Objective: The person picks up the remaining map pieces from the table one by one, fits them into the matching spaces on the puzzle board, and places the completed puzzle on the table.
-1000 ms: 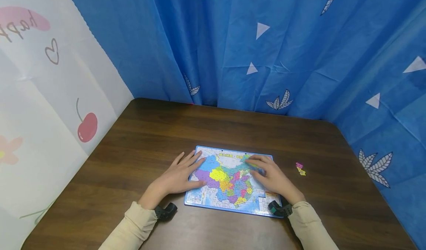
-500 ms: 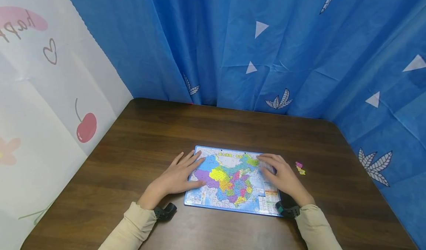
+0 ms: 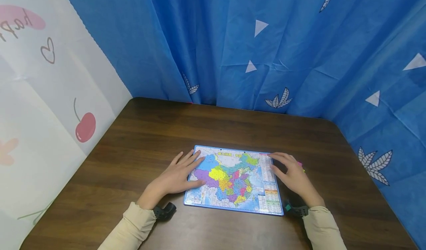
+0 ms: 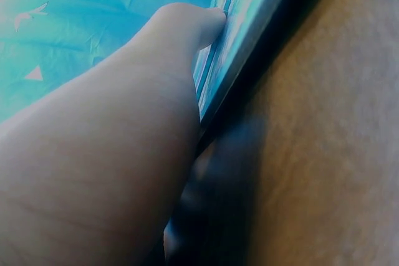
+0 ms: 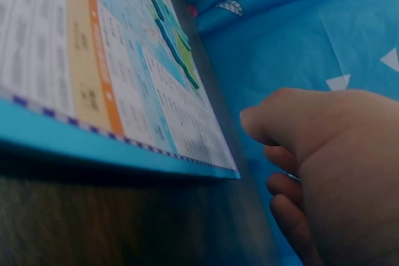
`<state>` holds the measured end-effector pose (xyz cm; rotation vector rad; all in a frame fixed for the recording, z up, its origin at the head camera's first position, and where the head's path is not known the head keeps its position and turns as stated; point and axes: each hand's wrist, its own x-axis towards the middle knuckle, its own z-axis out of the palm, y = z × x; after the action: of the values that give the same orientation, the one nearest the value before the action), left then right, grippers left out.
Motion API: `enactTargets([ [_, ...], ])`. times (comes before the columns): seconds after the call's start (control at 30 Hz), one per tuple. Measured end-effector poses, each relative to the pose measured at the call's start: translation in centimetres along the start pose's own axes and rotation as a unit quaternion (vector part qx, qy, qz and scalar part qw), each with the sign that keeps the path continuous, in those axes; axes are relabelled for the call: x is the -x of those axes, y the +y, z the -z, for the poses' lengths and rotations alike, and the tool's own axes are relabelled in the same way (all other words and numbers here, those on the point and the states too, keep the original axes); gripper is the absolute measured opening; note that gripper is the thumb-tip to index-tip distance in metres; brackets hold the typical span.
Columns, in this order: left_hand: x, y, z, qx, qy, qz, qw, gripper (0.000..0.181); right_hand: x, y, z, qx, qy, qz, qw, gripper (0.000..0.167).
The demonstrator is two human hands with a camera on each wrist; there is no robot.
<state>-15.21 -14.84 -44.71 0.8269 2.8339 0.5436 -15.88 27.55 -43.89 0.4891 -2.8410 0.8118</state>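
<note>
A map puzzle board [image 3: 229, 205] with a blue border lies flat on the table, bearing map pieces in several colours. My left hand [image 3: 176, 176] rests on its left side with fingers spread. In the left wrist view the thumb [image 4: 209, 23] touches the board's face. Over the board's right edge is my right hand [image 3: 294, 174], its fingers loosely bent. The right wrist view shows that thumb [image 5: 280, 113] apart from the board [image 5: 93, 141], and I see nothing held there. Just beyond the right hand, a pink piece [image 3: 300, 164] shows, partly hidden by it.
The dark wooden table [image 3: 159, 120] extends around the board on all sides. A blue curtain [image 3: 213, 50] hangs along the back and right, and a white printed curtain [image 3: 40, 94] along the left. Each wrist wears a black strap, the left strap [image 3: 164, 211] beside the board's lower corner.
My right hand has moved right, from over the map's upper right to the board's right edge, and now partly covers the loose pink and yellow pieces. The left hand stays in place.
</note>
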Motion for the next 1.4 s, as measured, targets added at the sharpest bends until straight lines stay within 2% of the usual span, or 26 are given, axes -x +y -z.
enactTargets([
  [0.53, 0.1, 0.1, 0.1, 0.01, 0.001, 0.003, 0.9999, 0.089, 0.7, 1.6, 1.7, 0.027, 0.035, -0.043, 0.9981, 0.048],
  [0.87, 0.0, 0.1, 0.0, 0.006, 0.0, 0.004, 1.0, 0.089, 1.1, 2.4, 2.4, 0.051, 0.064, -0.047, 0.9955, 0.046],
  [1.4, 0.1, -0.1, 0.0, 0.008, 0.001, 0.002, 1.0, 0.089, 1.6, 3.3, 2.7, 0.076, 0.061, -0.091, 0.9911, 0.045],
])
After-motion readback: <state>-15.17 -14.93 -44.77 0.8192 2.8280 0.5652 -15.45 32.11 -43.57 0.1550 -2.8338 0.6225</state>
